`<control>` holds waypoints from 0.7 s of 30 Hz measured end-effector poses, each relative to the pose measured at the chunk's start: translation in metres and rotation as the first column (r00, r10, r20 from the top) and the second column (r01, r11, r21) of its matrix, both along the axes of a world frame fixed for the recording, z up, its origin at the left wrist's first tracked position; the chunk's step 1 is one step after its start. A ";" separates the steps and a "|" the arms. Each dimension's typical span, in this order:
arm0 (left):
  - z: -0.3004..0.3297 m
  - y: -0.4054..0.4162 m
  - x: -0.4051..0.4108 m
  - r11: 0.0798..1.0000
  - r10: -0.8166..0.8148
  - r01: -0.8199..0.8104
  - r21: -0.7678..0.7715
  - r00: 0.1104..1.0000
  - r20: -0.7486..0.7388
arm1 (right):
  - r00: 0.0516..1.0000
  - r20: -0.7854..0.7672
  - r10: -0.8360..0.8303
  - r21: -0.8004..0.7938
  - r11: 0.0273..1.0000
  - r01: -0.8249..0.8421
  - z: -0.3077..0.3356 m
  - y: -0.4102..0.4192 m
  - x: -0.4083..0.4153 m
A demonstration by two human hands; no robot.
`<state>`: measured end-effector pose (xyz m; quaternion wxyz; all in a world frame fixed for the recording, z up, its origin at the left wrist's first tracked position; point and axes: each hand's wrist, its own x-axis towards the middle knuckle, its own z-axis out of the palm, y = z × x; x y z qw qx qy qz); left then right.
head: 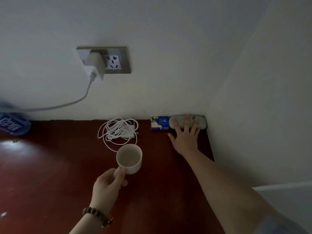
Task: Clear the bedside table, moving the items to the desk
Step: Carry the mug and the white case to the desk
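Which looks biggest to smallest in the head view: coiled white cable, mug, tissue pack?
1. Coiled white cable, widest spread.
2. Mug, held by the left hand; nearer the camera, so unsure against the cable.
3. Tissue pack, smallest.

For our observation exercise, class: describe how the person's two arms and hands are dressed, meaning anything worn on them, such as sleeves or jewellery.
Both forearms are bare. The left wrist carries a bracelet of round dark brown beads, with a few lighter ones. The left hand and right hand wear no gloves, and no rings show. At the lower right edge, a blue-grey sleeve covers the right upper arm.
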<state>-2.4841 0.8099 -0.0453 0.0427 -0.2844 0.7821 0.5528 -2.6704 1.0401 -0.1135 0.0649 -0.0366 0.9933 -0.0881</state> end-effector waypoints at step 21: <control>0.022 -0.101 0.013 0.979 0.204 -0.203 0.017 0.975 -0.090 | 0.991 0.028 0.134 -0.219 0.968 -0.125 0.039 -0.150 0.132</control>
